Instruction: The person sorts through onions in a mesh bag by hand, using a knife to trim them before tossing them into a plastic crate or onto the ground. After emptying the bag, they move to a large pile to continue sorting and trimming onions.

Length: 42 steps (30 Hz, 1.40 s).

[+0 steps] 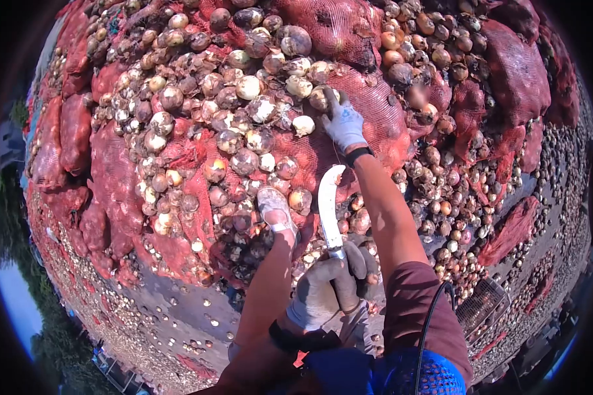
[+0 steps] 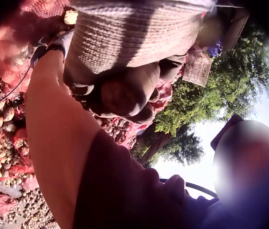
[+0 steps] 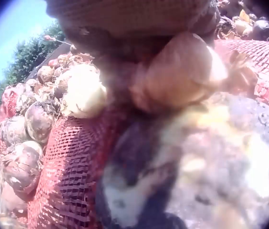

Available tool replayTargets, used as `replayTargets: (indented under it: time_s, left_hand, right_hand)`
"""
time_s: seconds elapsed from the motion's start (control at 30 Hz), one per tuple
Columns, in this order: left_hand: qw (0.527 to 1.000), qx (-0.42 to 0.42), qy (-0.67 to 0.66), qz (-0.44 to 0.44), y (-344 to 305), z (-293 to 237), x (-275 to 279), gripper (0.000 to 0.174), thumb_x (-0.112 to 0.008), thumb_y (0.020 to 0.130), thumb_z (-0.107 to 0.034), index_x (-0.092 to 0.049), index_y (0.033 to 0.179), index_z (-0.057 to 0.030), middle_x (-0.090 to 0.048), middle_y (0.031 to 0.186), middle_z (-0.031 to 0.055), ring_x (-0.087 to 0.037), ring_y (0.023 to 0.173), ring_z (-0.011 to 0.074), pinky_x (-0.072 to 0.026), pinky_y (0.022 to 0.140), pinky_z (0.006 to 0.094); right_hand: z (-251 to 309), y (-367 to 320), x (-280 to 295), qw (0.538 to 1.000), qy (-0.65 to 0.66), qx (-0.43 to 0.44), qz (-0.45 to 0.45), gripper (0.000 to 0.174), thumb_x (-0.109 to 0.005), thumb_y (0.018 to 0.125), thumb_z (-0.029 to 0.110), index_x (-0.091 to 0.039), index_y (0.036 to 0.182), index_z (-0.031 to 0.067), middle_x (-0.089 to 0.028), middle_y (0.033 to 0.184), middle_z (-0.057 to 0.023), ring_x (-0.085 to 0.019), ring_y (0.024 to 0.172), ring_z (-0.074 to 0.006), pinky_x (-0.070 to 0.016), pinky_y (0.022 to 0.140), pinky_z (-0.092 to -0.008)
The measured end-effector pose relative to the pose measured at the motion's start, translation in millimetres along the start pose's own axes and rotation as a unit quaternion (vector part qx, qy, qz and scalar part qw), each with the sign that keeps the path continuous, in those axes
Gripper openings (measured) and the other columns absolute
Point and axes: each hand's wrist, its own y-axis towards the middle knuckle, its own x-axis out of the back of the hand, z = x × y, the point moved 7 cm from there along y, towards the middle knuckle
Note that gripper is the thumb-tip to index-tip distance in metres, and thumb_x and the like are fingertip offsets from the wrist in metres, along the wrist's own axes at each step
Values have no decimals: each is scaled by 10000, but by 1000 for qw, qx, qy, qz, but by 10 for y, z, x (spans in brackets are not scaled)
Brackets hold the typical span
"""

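Note:
My gloved left hand, low in the middle of the head view, grips a curved knife. Its pale blade points up and away, and the fingers hide the handle. In the left wrist view the same glove has its fingers curled, the blade out of sight. My right hand, in a whitish glove with dark fingertips, reaches forward over a red mesh sack. Finger and thumb are around an onion at the edge of the heap. A large, blurred onion fills the front of the right wrist view.
Loose onions lie heaped ahead and to the left. Full red mesh sacks surround the heap. My foot stands among the onions. A plastic crate sits at the lower right, and onions are scattered on the grey ground.

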Motion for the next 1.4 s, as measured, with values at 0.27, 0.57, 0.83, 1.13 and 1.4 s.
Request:
replayTargets:
  time_s: [0.27, 0.57, 0.83, 1.13, 1.4]
  left_hand:
    - [1000, -9, -17, 6, -2, 42, 55, 444, -555, 847, -471, -463, 772, -44, -545, 801, 152, -523, 629, 233, -402, 550, 311]
    - [1000, 25, 9, -5, 10, 66, 50, 496, -550, 851, -528, -459, 795, -44, -546, 828, 169, -513, 628, 216, -412, 588, 303]
    - [999, 23, 23, 12, 56, 224, 11, 445, -538, 861, -481, -460, 777, -52, -547, 818, 159, -511, 608, 212, -421, 557, 302]
    - [997, 62, -16, 32, -38, 406, -30, 356, -518, 872, -367, -492, 849, -12, -530, 870, 149, -534, 691, 227, -442, 637, 319]
    - [997, 71, 17, 22, -102, 473, 174, 331, -478, 896, -362, -515, 901, -34, -545, 918, 142, -530, 738, 219, -454, 715, 336]
  right_hand:
    - [66, -482, 6, 964, -23, 64, -258, 725, -714, 784, 321, -397, 1434, 272, -306, 1494, -201, -280, 1372, -406, -217, 1105, -580]
    - [226, 65, -137, 983, -150, 88, -66, 693, -635, 814, 164, -393, 1405, 432, -428, 1347, -219, -545, 1127, -397, -481, 841, -551]
    - [100, 497, 145, 993, -37, 48, 103, 683, -587, 852, 175, -321, 1455, 355, -601, 1176, -204, -639, 1040, -376, -518, 841, -501]
    - [47, 269, 3, 995, -22, 41, 88, 630, -572, 875, 165, -356, 1450, 303, -661, 1125, -179, -663, 1025, -325, -524, 858, -468]
    - [-648, -350, -312, 348, 856, -162, 346, 298, -667, 882, 298, -637, 1110, 108, -709, 981, -178, -703, 811, -297, -593, 723, -415]
